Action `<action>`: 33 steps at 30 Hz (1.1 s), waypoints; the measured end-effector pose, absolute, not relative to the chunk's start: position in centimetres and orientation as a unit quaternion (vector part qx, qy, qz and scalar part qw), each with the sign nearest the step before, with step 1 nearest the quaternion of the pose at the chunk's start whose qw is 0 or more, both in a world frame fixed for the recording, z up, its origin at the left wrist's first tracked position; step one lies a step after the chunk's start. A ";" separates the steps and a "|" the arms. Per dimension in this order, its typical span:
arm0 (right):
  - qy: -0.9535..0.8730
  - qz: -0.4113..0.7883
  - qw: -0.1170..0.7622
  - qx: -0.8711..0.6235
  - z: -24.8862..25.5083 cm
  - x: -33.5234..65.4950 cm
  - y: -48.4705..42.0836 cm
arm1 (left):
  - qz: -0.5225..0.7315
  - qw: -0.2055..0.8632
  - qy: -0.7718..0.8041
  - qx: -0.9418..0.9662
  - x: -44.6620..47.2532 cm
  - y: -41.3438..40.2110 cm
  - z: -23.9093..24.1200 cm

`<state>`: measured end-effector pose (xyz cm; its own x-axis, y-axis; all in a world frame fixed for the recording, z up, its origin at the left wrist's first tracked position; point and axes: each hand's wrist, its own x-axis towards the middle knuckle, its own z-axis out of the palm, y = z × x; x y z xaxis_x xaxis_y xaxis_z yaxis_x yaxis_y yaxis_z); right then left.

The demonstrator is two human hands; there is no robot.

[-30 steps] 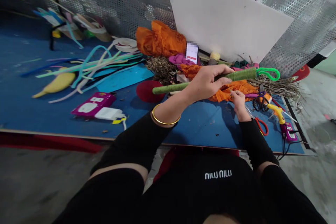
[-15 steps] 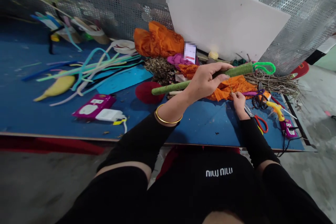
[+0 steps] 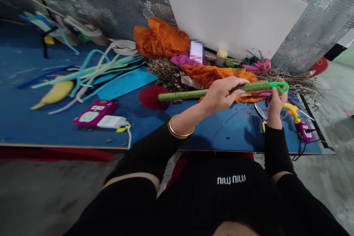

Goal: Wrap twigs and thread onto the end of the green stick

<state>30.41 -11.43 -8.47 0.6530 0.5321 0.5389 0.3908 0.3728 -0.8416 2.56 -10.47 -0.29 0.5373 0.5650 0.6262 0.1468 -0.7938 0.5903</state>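
My left hand (image 3: pixel 221 96) is wrapped round a long green rod (image 3: pixel 182 95), held nearly level above the table. Its right part is thicker and looks wound with green cord. A bright green pipe-cleaner loop (image 3: pixel 282 87) sticks out of the right end. There my right hand (image 3: pixel 276 99) has its fingers closed at the base of the loop; whether a thin thread is also between them I cannot tell. Behind the rod lies crumpled orange cloth (image 3: pixel 212 73). Below my right hand are scissors (image 3: pixel 260 112), partly hidden.
Pipe cleaners (image 3: pixel 91 70), a yellow banana-shaped thing (image 3: pixel 55 94) and a purple power strip (image 3: pixel 95 112) lie left on the blue table (image 3: pixel 155 129). A yellow glue gun (image 3: pixel 292 111) sits right. Dry twigs (image 3: pixel 298 81) and a white board (image 3: pixel 235 14) stand behind.
My right hand has moved right and up, from below the rod to its looped end. The left hand keeps its hold; the rod lies a little more level. The view has shifted slightly.
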 end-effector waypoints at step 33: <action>-0.282 0.663 0.569 -0.397 2.7 19.3 -13.4 | 0.350 0.182 0.209 0.895 2.9 -14.7 -4.9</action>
